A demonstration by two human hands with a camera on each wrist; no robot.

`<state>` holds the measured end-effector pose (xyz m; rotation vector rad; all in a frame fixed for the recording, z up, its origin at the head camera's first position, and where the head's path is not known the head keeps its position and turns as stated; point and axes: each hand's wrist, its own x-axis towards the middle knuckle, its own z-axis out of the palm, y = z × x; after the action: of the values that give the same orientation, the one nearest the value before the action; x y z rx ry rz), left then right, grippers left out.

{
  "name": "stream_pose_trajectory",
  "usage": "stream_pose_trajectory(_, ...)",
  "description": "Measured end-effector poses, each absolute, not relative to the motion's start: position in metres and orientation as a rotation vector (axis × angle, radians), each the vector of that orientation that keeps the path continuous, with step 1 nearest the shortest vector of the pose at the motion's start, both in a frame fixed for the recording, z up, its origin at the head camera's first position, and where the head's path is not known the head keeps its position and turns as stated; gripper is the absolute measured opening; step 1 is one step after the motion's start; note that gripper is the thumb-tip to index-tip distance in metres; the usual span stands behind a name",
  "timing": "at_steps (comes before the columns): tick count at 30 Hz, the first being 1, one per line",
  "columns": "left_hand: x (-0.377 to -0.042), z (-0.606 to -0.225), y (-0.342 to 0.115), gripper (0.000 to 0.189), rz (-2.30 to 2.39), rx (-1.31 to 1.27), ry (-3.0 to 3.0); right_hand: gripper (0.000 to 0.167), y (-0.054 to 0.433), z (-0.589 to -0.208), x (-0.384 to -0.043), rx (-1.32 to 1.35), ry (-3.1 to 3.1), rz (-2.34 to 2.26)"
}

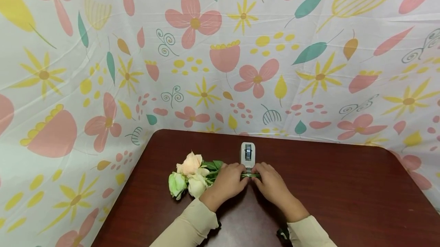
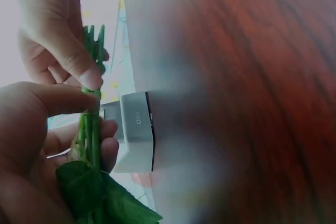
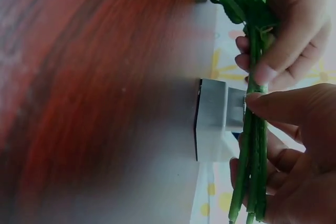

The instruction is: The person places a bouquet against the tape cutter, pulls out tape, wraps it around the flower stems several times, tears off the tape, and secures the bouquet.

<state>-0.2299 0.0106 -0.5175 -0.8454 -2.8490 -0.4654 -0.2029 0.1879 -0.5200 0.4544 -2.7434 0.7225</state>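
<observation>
A bunch of roses with peach [image 1: 191, 164], cream and pale green heads lies toward the left in the head view, its green stems [image 3: 253, 145] running right between both hands. My left hand [image 1: 229, 180] grips the stems below the leaves [image 2: 81, 187], thumb on one side and fingers curled round the other. Close beside it, my right hand [image 1: 272, 182] holds the same stems nearer their cut ends [image 2: 94, 32]. Just beyond the hands stands a white tape dispenser [image 1: 248, 154] with a roll of tape; the stems pass right by its front end.
The dark red-brown wooden table [image 1: 343, 193] extends to both sides of the hands. Behind it and along the left hangs a white cloth [image 1: 220, 86] printed with flowers and leaves, meeting the table's back edge.
</observation>
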Motion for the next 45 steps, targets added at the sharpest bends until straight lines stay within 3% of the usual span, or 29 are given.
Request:
stream_pose_trajectory(5,-0.229,-0.517,0.012,0.026,-0.529,-0.800,-2.886,0.025,0.186,-0.522,-0.204,0.451,-2.734,0.736)
stream_pose_trajectory(15,-0.231,-0.526,0.010,0.020,-0.606,-0.778,-2.862,0.018,0.182,-0.521,-0.206,0.327,-2.834,1.013)
stream_pose_trajectory(23,-0.230,-0.531,0.012,0.018,-0.646,-0.740,-2.859,0.047,0.171,-0.523,-0.212,0.123,-2.793,1.145)
stream_pose_trajectory(31,-0.231,-0.534,0.014,0.016,-0.646,-0.715,-2.854,0.035,0.166,-0.524,-0.220,0.044,-2.861,1.115)
stream_pose_trajectory(45,-0.233,-0.545,0.016,0.016,-0.678,-0.719,-2.870,0.028,0.168,-0.533,-0.225,-0.031,-2.825,1.145)
